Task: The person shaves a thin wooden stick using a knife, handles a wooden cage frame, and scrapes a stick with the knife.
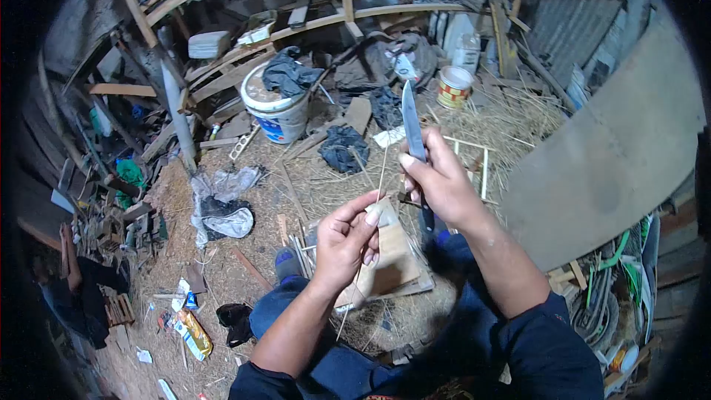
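My left hand [349,237] pinches a thin pale stick [382,170] between thumb and fingers, with the stick running up above the hand and down past the wrist. In my right hand [444,181] is a knife [412,122], its blade pointing up and its dark handle showing below the fist. The blade stands just right of the stick's upper end; whether they touch I cannot tell. Below the hands, between my knees, lies a wooden board [396,255]. A light frame of thin sticks [485,174] is partly hidden behind my right hand.
A white bucket [275,115] with dark cloth on its rim stands ahead left. Farther back is a small yellow-and-red tub [454,89]. A large flat sheet [607,148] leans at the right. Black plastic [344,150] and straw litter the floor. Another person's arm [70,255] shows far left.
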